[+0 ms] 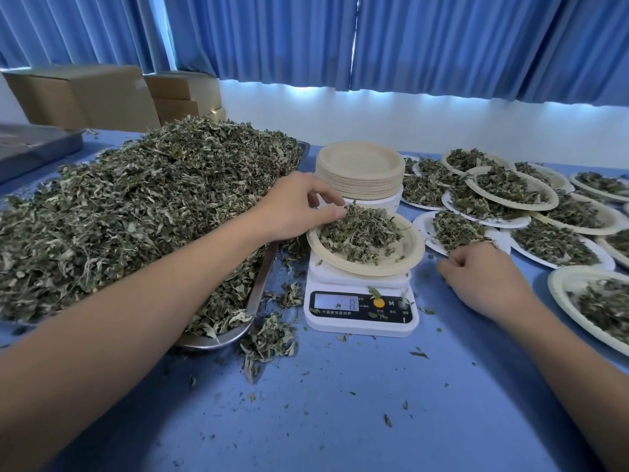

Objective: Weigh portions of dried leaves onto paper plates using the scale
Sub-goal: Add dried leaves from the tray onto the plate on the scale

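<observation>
A blue table (340, 403) carries a tray (262, 284) heaped with leaves (136, 206), which spill over its edge toward the scale (360, 311). To the right lie many filled plates (510, 189), overlapping. A stack (357, 172) of empty plates stands just behind the scale. On the scale sits a plate (405, 250) holding a portion (360, 233). The left hand (296, 209) reaches over the tray, fingers curled, seemingly pinching the portion's back edge. The right hand (483, 281) rests knuckles-up on the table beside the scale, fingers tucked under; any grasp is hidden.
</observation>
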{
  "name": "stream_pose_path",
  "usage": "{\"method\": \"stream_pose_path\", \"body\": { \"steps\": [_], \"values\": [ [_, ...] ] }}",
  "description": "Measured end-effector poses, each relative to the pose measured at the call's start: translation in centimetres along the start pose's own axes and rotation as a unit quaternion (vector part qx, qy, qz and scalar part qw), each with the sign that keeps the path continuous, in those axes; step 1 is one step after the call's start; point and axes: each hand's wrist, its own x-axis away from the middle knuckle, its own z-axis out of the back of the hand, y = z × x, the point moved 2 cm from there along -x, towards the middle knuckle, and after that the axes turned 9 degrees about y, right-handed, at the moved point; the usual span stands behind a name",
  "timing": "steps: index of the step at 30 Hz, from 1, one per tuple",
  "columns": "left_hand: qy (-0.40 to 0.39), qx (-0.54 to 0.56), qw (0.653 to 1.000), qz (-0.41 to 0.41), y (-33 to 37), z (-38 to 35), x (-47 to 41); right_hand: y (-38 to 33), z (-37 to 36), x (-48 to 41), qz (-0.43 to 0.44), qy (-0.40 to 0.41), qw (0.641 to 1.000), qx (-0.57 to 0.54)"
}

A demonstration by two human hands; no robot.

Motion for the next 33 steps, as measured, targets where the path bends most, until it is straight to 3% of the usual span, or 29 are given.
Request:
{"method": "stream_pose_path", "body": {
  "steps": [3,8,12,19,22,24,25,27,30,31,33],
  "values": [
    [0.0,0.025,1.0,-0.002,0.1,0.2,0.1,-0.4,0.1,0.3,0.0,-0.017,0.999,0.035],
    [-0.069,-0.007,0.998,0.0,0.2,-0.4,0.1,-0.6,0.3,0.4,0.002,-0.024,0.999,0.044],
    [-0.067,-0.013,0.998,-0.017,0.3,-0.3,0.1,-0.6,0.4,0.5,0.004,-0.031,0.999,0.038],
    [0.014,0.032,0.999,0.015,0.4,0.7,-0.2,-0.5,0.4,0.4,0.0,-0.034,0.999,0.037],
    [0.039,0.115,0.987,0.102,0.2,1.8,-0.6,-0.4,0.3,0.3,-0.002,-0.037,0.999,0.028],
    [0.127,0.181,0.961,0.166,-0.4,3.6,-1.1,-0.3,0.3,0.3,-0.002,-0.037,0.999,0.026],
    [0.174,0.165,0.954,0.183,-0.9,4.7,-1.4,-0.3,0.3,0.3,-0.002,-0.036,0.999,0.027],
    [0.183,-0.012,0.964,0.193,-2.6,6.1,-1.6,-0.3,0.3,0.3,-0.002,-0.036,0.999,0.027],
    [0.008,-0.272,0.925,0.266,-5.2,5.9,-0.9,-0.3,0.3,0.3,-0.002,-0.037,0.999,0.026],
    [-0.03,-0.292,0.912,0.287,-5.7,5.6,-0.7,-0.3,0.3,0.3,-0.001,-0.038,0.999,0.025],
    [-0.024,-0.297,0.905,0.303,-5.5,5.8,-0.7,-0.3,0.3,0.3,0.001,-0.042,0.999,0.022]
  ]
}}
